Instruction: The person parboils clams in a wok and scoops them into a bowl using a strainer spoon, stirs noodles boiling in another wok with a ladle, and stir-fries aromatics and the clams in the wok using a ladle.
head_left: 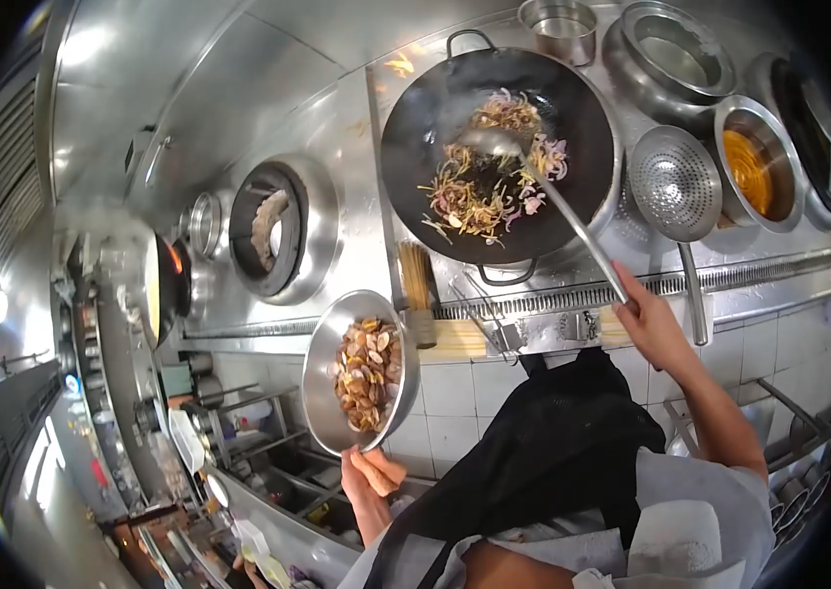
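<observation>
My right hand [643, 316] is closed round the handle of a long metal ladle [577, 221]. The ladle's bowl rests among sliced onions and thin yellowish shreds [474, 196] in a large black wok [415, 128], which steams lightly. My left hand [366, 481] grips the near rim of a steel bowl [320, 378], with a folded orange-brown cloth [379, 471] at the fingers. Clams in their shells [368, 378] fill much of the bowl, which is held in front of the stove edge, lower left of the wok.
A perforated strainer [675, 182] lies right of the wok, beside a pot of orange liquid [751, 167]. A lidded-looking steel pot [675, 49] and a small steel container [561, 29] stand behind. An uncovered burner [273, 231] is at left. A bamboo brush [415, 285] stands at the stove's front.
</observation>
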### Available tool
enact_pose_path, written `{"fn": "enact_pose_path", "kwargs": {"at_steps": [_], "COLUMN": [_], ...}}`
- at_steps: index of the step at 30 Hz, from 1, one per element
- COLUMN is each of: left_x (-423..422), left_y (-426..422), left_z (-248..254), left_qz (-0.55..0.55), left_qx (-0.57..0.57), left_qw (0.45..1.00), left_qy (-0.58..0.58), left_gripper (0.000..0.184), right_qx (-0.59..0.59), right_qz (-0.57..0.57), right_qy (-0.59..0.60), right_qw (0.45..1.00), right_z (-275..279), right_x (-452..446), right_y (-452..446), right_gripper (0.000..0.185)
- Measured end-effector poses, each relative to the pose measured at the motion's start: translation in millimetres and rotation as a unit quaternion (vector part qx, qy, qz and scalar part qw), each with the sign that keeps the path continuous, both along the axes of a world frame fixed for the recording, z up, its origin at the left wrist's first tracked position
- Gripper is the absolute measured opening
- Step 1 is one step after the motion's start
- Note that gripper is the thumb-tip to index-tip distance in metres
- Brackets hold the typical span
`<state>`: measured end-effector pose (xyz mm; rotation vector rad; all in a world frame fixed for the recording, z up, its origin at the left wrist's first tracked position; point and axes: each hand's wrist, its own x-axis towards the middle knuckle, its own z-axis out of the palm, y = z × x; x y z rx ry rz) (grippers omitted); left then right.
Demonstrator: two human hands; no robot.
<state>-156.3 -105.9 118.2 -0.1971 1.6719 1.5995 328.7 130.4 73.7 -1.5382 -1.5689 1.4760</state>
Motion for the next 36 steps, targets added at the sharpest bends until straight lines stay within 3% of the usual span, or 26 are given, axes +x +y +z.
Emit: {"fn": "enact_pose_path", "kwargs": {"at_steps": [1,2,4,6,11,14,15,16,18,19,20,21,22,24,25,26,27,28,30,31,33,34,36], "left_x": [-9,-15,8,-26,0,-2,17,1,-16,3,-3,20,14,7,34,45,80,108,142,144,143,142,137], "left_y": [-3,-3,23,28,97,155,176,200,249,280,305,333,358,412,431,453,464,470,472,476,483,483,482], "left_z": [-7,2,36,49,122,152,171,175,180,195,195,209,213,209,217,219,232,242,251,250,254,259,266], "left_qz": [-0.003,-0.059,-0.048,-0.078,-0.109,-0.184,-0.176,-0.248,-0.301,-0.367,-0.424,-0.472,-0.502,-0.561,-0.582,-0.6,-0.574,-0.569,-0.539,-0.532,-0.454,-0.446,-0.383], "left_qx": [-0.018,-0.005,-0.02,-0.004,-0.047,-0.1,-0.14,-0.13,-0.143,-0.157,-0.097,-0.089,-0.128,-0.134,-0.122,-0.09,-0.198,-0.193,-0.218,-0.218,-0.246,-0.248,-0.142], "left_qw": [1.0,0.998,0.999,0.997,0.986,0.959,0.929,0.935,0.887,0.842,0.79,0.766,0.709,0.544,0.499,0.371,0.405,0.412,0.3,0.31,0.183,0.192,0.112], "left_qy": [0.005,-0.024,0.01,-0.009,0.117,0.189,0.295,0.22,0.319,0.363,0.432,0.427,0.479,0.61,0.63,0.703,0.683,0.685,0.756,0.757,0.837,0.839,0.906], "left_gripper": [0.021,0.024,0.027,0.027,0.03,0.033,0.032,0.03,0.023,0.02,0.02,0.02,0.023,0.032,0.033,0.03,0.023,0.023,0.02,0.02,0.022,0.022,0.02], "right_qx": [0.059,0.059,0.059,0.038,0.071,0.056,0.042,0.044,-0.016,-0.023,-0.018,-0.011,-0.005,-0.043,-0.028,-0.013,-0.009,-0.022,-0.006,0.02,0.058,0.068,0.019], "right_qz": [-0.005,-0.032,-0.058,-0.07,-0.09,-0.082,-0.083,-0.086,-0.1,-0.107,-0.105,-0.114,-0.119,-0.128,-0.131,-0.137,-0.133,-0.143,-0.127,-0.133,-0.132,-0.126,-0.142], "right_qy": [-0.023,-0.01,0.008,-0.014,0.06,0.068,0.073,0.074,0.094,0.098,0.096,0.097,0.097,0.116,0.11,0.104,0.092,0.118,0.099,0.101,0.098,0.093,0.129], "right_qw": [0.998,0.998,0.997,0.997,0.992,0.993,0.993,0.993,0.99,0.989,0.99,0.989,0.988,0.984,0.985,0.985,0.987,0.982,0.987,0.986,0.985,0.985,0.981], "right_z": [-9,-9,-6,7,-3,-4,-4,1,19,22,21,18,17,27,19,13,14,20,11,3,2,8,22], "right_x": [3,7,18,26,45,53,55,56,61,64,67,70,73,73,74,75,75,74,80,80,82,84,86], "right_y": [7,15,25,38,37,29,26,22,18,14,11,8,5,2,0,-1,-2,-3,-8,-10,-14,-15,-15], "right_gripper": [0.066,0.066,0.066,0.065,0.065,0.064,0.064,0.064,0.064,0.064,0.064,0.065,0.065,0.066,0.066,0.066,0.066,0.065,0.064,0.065,0.065,0.064,0.063]}}
